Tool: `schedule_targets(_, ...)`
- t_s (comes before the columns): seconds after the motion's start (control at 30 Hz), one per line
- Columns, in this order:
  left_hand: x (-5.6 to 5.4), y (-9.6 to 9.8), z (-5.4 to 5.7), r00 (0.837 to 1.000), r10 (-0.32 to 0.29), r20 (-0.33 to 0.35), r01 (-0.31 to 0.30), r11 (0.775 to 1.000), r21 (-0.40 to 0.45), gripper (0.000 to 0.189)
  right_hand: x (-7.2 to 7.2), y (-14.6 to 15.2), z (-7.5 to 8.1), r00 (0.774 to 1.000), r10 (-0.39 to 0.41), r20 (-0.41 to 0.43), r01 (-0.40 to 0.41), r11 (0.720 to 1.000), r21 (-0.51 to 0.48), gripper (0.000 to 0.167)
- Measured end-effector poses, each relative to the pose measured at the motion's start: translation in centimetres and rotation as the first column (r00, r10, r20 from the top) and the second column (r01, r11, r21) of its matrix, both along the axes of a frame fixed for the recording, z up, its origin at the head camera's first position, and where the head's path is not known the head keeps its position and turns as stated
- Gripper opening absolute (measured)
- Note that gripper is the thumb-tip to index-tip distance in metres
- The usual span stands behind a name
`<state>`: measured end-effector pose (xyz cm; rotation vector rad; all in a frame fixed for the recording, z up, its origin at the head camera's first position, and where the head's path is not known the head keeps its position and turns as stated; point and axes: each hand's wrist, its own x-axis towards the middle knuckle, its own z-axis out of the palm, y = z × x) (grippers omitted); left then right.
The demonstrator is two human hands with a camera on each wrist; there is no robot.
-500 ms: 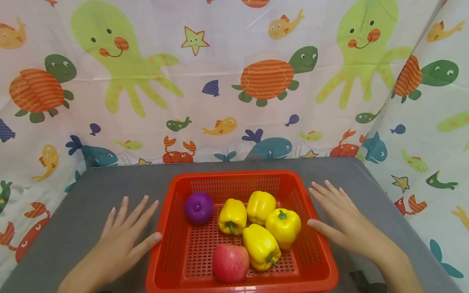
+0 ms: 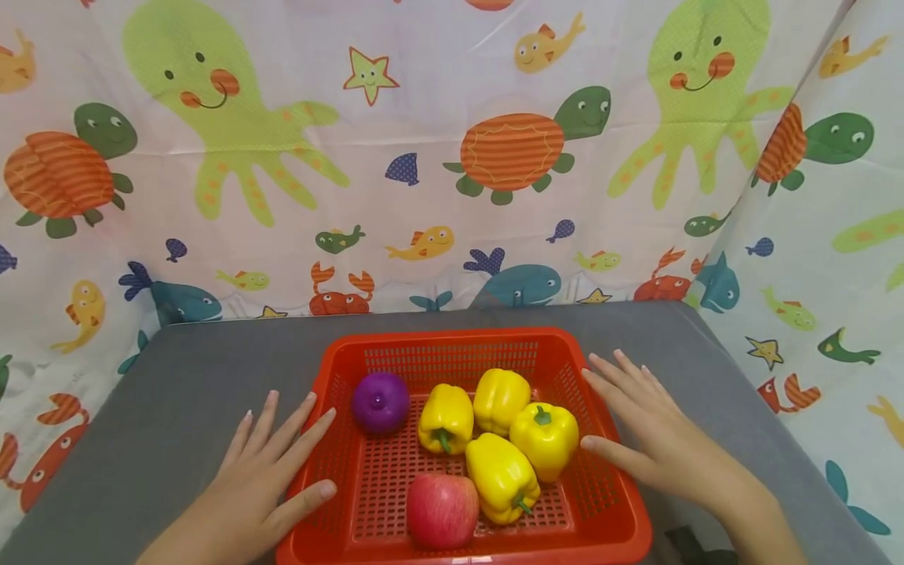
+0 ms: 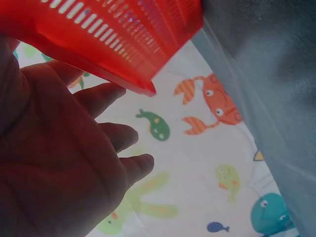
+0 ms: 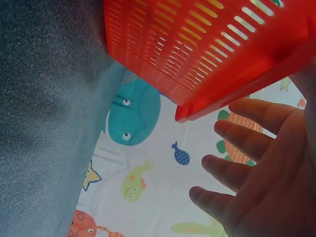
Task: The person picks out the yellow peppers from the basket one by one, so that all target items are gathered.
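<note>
A red plastic basket [image 2: 374, 490] sits on the grey table in the head view. Inside lie several yellow bell peppers [image 2: 500, 480], a red apple [image 2: 442, 512] near the front and a round purple fruit or vegetable [image 2: 380, 402] at the back left; its kind is unclear. My left hand [image 2: 257, 475], fingers spread, is at the basket's left rim, thumb and fingertips overlapping it from above. Over the right rim, my right hand [image 2: 657, 439] also has its fingers extended. Both wrist views show the palms beside the basket's slotted walls, holding nothing; contact with the rim cannot be confirmed.
Grey cloth covers the table [image 2: 233, 361] around the basket. Behind and along the sides hangs a white curtain [image 2: 424, 94] printed with sea animals. A dark object [image 2: 695, 547] lies partly under the right forearm at the front right.
My left hand has moved right, from beside the basket to over its left rim. My right hand has shifted slightly left, over the right rim. The basket's contents keep their arrangement.
</note>
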<state>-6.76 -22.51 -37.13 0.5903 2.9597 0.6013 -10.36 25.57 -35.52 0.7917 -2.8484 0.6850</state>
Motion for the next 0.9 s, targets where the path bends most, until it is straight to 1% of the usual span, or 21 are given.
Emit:
schedule_targets(0.1, 0.3, 0.4, 0.1, 1.0, -0.012, 0.004, 0.012, 1.0, 0.003, 0.073, 0.0, -0.1, 0.0, 1.0, 0.005, -0.008, -0.005, 1.0, 0.003, 0.077)
schedule_targets(0.17, 0.5, 0.7, 0.2, 1.0, -0.021, 0.022, 0.02, 1.0, 0.013, 0.074, 0.1, -0.4, 0.1, 1.0, 0.008, -0.002, -0.008, 1.0, 0.01, 0.077)
schedule_targets(0.3, 0.8, 1.3, 0.2, 0.997, -0.058, 0.043, 0.057, 0.998, 0.034, 0.074, 0.1, -1.1, 0.1, 1.0, 0.006, 0.028, -0.006, 1.0, 0.029, 0.079)
schedule_targets(0.5, 1.2, 2.2, 0.6, 0.991, -0.088, 0.104, 0.088, 0.996, 0.002, 0.077, 0.1, -1.5, -0.3, 0.999, 0.02, 0.033, -0.021, 0.999, 0.033, 0.079)
schedule_targets(0.6, 1.3, 2.6, 0.6, 0.985, -0.111, 0.132, 0.11, 0.994, 0.013, 0.077, 0.2, -1.7, -0.5, 0.999, 0.034, 0.027, -0.035, 0.999, 0.034, 0.078)
schedule_targets(0.73, 1.5, 3.1, 0.3, 0.975, -0.177, 0.137, 0.175, 0.984, 0.027, 0.071, 0.3, -2.0, -0.5, 0.999, 0.044, 0.025, -0.044, 0.998, 0.035, 0.078)
schedule_targets(0.83, 1.5, 3.4, 0.0, 0.96, -0.239, 0.149, 0.236, 0.971, 0.038, 0.068, 0.5, -2.4, -0.5, 0.998, 0.049, 0.038, -0.051, 0.998, 0.04, 0.08)
schedule_targets(0.9, 1.6, 3.7, -0.2, 0.949, -0.282, 0.142, 0.28, 0.959, 0.031, 0.067, 0.6, -2.8, -0.5, 0.997, 0.052, 0.05, -0.054, 0.998, 0.044, 0.081)
